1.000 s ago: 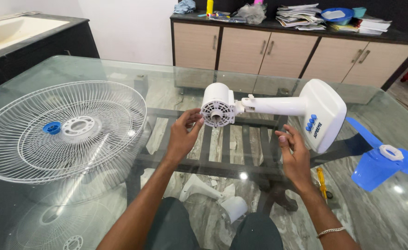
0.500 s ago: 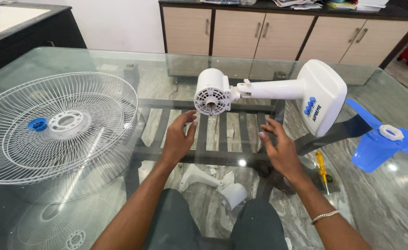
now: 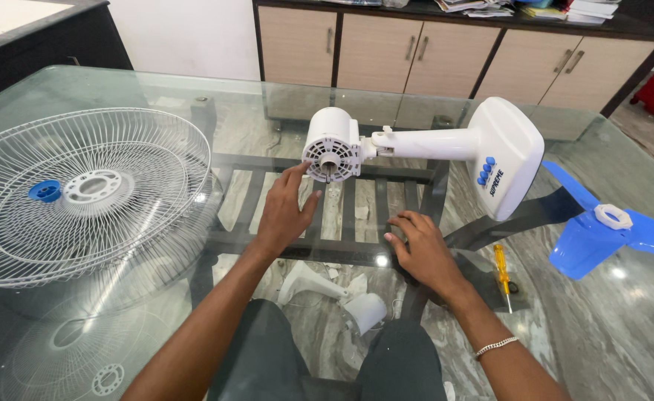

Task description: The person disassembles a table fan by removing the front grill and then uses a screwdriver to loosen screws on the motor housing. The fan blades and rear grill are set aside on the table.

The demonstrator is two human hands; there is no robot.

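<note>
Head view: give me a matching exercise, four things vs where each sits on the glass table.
Things:
1. fan guard
2. fan motor
3. blue blade
4. screwdriver

Places:
A. far right of the table
B. just right of the right hand
C. left side of the table
D. centre, at the left hand fingertips

Pairs: 1-C, 2-D, 3-A, 4-B
</note>
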